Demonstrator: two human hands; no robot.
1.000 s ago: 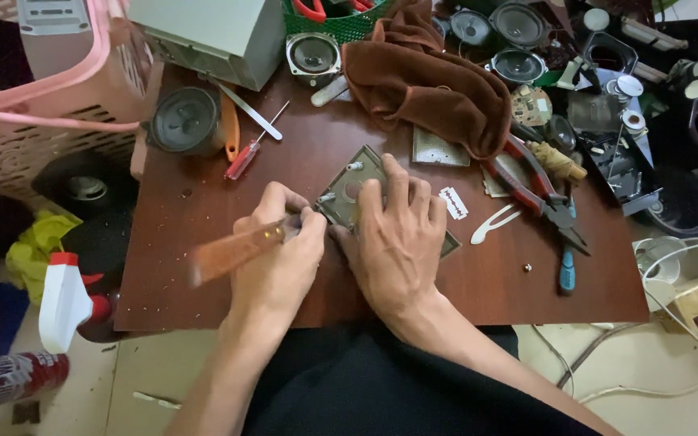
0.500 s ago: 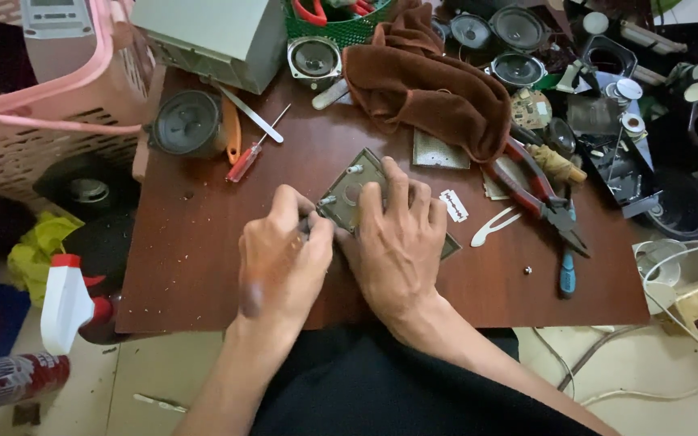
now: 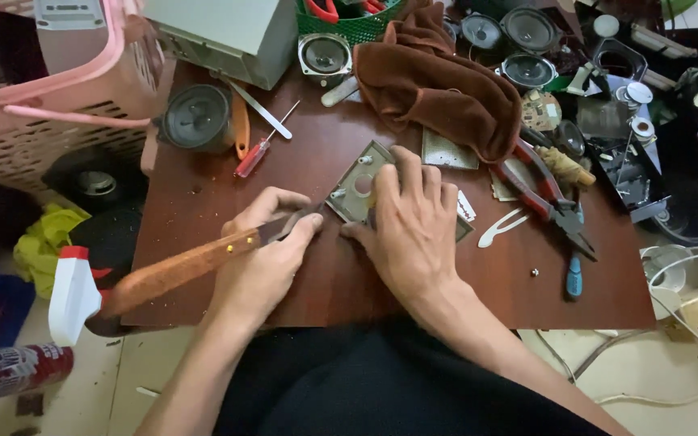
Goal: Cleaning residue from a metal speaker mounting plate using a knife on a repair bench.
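Blade tip meets plate's left corner
Left hand (image 3: 264, 254) clenches a wooden-handled knife (image 3: 183, 266), handle trailing left, tip touching the grey metal plate (image 3: 357, 190); right hand (image 3: 414, 222) fingers press flat on it, mid-surface (image 3: 203, 202).

Home repair workshop for electronics, improvised. Low brown desk (image 3: 203, 266) on a tiled floor, crowded with loose speakers (image 3: 325, 53), a circuit board (image 3: 449, 152), red-handled pliers (image 3: 544, 194), a red screwdriver (image 3: 262, 144), a razor blade (image 3: 465, 207) and small metal parts. Grey equipment case (image 3: 228, 36) at the back, green basket (image 3: 357, 26) of tools, brown rag (image 3: 438, 81). Household clutter around: pink laundry basket (image 3: 58, 89), spray bottle (image 3: 73, 295), cables (image 3: 688, 266) on the floor.
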